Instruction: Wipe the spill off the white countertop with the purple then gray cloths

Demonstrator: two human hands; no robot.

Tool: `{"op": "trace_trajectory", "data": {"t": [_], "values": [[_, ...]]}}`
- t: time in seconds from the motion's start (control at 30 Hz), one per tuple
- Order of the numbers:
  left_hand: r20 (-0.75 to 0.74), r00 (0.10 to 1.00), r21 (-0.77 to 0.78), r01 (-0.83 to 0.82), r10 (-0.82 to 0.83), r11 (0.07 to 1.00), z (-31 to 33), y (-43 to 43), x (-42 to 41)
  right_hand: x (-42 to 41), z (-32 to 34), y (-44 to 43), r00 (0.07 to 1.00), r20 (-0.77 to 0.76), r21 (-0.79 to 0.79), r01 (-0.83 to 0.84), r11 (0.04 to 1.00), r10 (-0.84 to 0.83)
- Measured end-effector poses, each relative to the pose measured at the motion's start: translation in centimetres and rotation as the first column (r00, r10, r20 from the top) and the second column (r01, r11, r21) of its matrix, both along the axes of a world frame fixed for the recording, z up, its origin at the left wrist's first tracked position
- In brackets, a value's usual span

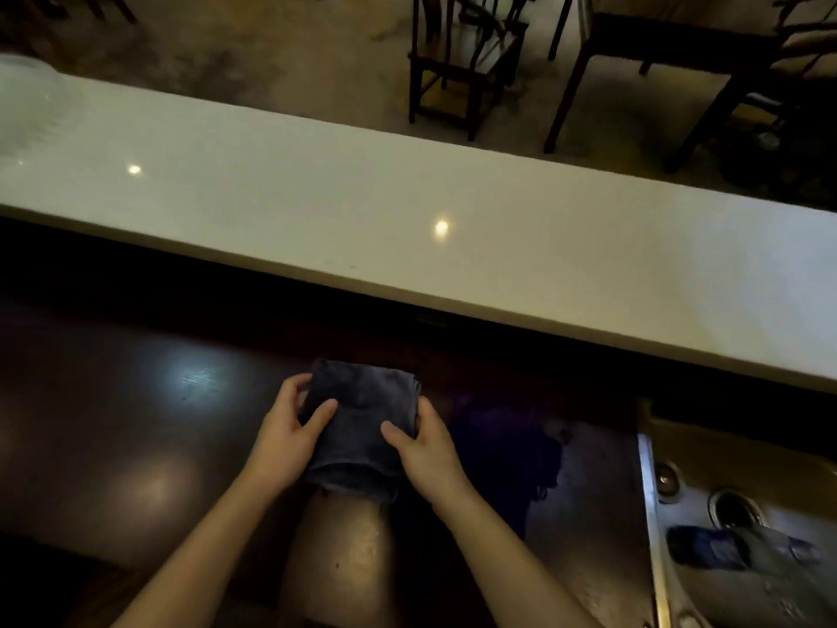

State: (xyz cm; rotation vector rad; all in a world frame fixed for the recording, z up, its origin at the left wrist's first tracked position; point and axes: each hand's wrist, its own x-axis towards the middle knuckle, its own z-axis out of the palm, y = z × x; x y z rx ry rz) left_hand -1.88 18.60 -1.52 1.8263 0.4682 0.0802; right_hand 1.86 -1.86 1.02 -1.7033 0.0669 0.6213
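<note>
**Gray cloth gathered in both hands, white counter not yet touched**

The gray cloth (360, 428) is held folded between the two hands above the dark lower tabletop (136, 446). The left hand (283, 439) is closed on the cloth's left edge, with the thumb laid across the top face and the fingers curled round the far corner. The right hand (423, 453) is closed on the right edge in the same way, thumb on top and fingers wrapped under the side. The cloth is seen as a compact, roughly square pad, its near fold rounded.

The purple cloth (502, 451) is seen lying loose and crumpled on the dark tabletop just beside the right hand, apart from both hands. From this it is judged that the purple pass is finished and that the gray step is in hand, at the stage of folding or readying the pad.

The white countertop (407, 210) is raised beyond the dark surface, well apart from the hands. No spill can be made out on it; only light reflections are shown. For the next move, the pad would need to be lifted forward and up over the near edge and pressed flat on the white surface. A metal sink (743, 514) is set at the right.
</note>
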Motion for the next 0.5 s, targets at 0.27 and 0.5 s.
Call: {"op": "trace_trajectory", "data": {"t": [0.27,0.5], "values": [[-0.112,0.99,0.187,0.102,-0.082,0.977,-3.8,0.2,1.2,0.5,-4.1,1.1,0.993,-0.104,-0.164,0.032,0.986,-0.049],[-0.235,0.951,0.541,0.299,-0.2,0.786,-5.4,-0.5,1.9,0.9,-4.5,1.5,0.999,0.048,-0.361,0.034,0.932,-0.018]]}}
